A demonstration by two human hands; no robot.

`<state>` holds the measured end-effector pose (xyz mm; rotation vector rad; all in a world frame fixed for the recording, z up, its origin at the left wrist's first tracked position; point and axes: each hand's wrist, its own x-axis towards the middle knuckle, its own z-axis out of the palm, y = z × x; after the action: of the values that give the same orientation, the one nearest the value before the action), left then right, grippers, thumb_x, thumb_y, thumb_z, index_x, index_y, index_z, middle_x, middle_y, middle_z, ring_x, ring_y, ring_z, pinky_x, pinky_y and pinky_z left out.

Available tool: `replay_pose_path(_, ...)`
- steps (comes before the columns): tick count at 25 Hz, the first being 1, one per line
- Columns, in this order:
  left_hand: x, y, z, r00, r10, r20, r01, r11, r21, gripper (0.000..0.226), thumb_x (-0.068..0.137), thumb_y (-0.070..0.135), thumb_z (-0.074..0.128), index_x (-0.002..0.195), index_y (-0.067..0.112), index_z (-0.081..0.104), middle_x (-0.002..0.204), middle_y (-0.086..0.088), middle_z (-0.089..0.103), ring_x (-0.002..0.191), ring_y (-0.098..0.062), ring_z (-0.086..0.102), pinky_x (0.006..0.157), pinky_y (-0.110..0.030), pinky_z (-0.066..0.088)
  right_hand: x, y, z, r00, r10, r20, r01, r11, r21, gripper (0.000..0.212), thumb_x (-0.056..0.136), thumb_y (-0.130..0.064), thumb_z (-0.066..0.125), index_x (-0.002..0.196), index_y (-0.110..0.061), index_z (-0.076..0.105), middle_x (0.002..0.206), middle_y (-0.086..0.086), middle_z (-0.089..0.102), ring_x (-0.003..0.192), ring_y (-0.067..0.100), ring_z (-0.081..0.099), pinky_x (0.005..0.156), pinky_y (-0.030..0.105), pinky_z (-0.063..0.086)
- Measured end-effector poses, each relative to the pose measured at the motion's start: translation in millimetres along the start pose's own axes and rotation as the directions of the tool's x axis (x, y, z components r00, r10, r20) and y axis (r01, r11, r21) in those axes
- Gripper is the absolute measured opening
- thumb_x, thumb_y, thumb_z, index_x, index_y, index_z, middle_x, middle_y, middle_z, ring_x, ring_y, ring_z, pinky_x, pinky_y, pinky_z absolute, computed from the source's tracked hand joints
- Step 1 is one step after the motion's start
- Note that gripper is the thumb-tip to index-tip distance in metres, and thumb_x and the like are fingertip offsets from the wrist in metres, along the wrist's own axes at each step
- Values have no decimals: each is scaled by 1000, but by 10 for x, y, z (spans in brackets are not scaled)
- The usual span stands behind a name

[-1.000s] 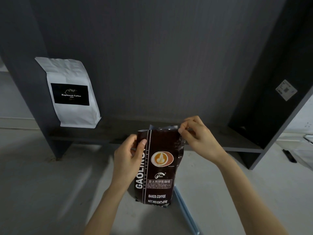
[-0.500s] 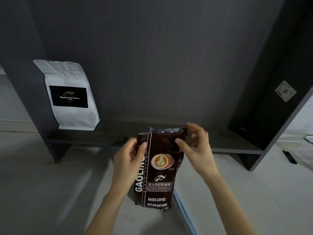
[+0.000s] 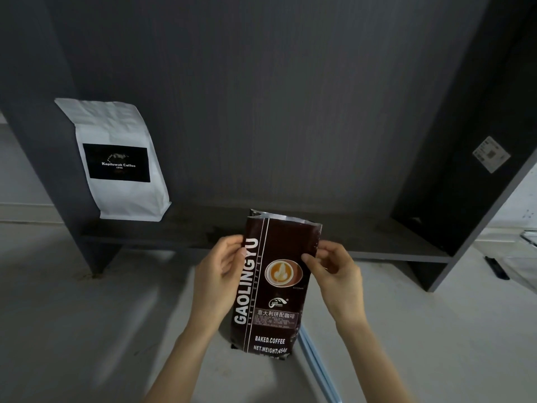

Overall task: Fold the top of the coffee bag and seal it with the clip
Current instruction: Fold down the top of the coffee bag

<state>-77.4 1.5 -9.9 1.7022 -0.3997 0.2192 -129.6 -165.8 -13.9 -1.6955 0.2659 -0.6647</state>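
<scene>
A dark brown coffee bag (image 3: 273,303) with white lettering and a latte picture stands upright on the pale table in front of me. Its top is unfolded and open, with the silver inner lining showing along the upper edge. My left hand (image 3: 220,274) grips the bag's left edge a little below the top, thumb on the front. My right hand (image 3: 334,271) pinches the right edge at about the same height. A long pale blue clip (image 3: 316,365) lies on the table behind the bag's lower right, partly hidden by it and my right forearm.
A white coffee bag (image 3: 122,161) with a black label leans in the left corner of a dark grey shelf unit (image 3: 290,112). The shelf's low board runs just behind the brown bag. A black object (image 3: 497,267) lies on the table at the far right.
The top of the bag has been straightened upward and stands taller. My right hand slid from the top right corner down to the right edge. My left hand kept its grip.
</scene>
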Motion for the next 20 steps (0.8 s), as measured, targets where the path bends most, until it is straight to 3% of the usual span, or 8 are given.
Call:
replay_pose_path(4, -1, -10, 4, 1000, 24, 14, -23, 999, -32, 32, 84, 7, 54, 84, 39, 54, 88, 20, 62, 83, 16, 59, 69, 2, 41, -14, 16, -20, 999, 24, 38, -27, 997, 78, 18, 77, -11, 65, 76, -29, 62, 65, -9, 69, 64, -2, 65, 53, 5, 47)
replay_pose_path(8, 6, -46, -10, 1000, 12, 21, -10, 998, -63, 29, 84, 7, 55, 82, 36, 56, 92, 17, 63, 82, 6, 62, 66, -1, 43, 5, 17, -83, 984, 87, 154, -118, 972, 202, 16, 79, -7, 61, 75, -22, 66, 58, -11, 70, 66, 5, 67, 60, 11, 52)
replay_pose_path(11, 18, -70, -41, 997, -13, 72, 19, 996, -85, 22, 85, 9, 54, 82, 32, 55, 98, 7, 64, 82, 2, 62, 67, -4, 46, 19, 4, -137, 966, 105, 238, -163, 958, 237, 13, 79, -5, 60, 76, -16, 66, 72, 0, 71, 71, 10, 68, 64, 15, 55)
replay_pose_path(14, 11, -54, -41, 995, 0, 97, 13, 991, -131, 23, 84, 5, 53, 82, 28, 55, 87, 6, 65, 78, 9, 62, 66, -3, 44, 33, -2, -147, 961, 117, 250, -178, 955, 239, 10, 80, -6, 59, 82, -13, 66, 81, 8, 70, 73, 10, 68, 66, 16, 56)
replay_pose_path(20, 5, -55, -61, 999, 8, 50, 1, 983, -183, 34, 81, 0, 57, 91, 32, 51, 81, 1, 64, 72, 6, 61, 68, -5, 46, 35, -30, -128, 975, 54, 217, -91, 982, 165, 10, 81, -13, 60, 85, -20, 65, 65, -10, 67, 72, 3, 64, 65, 13, 52)
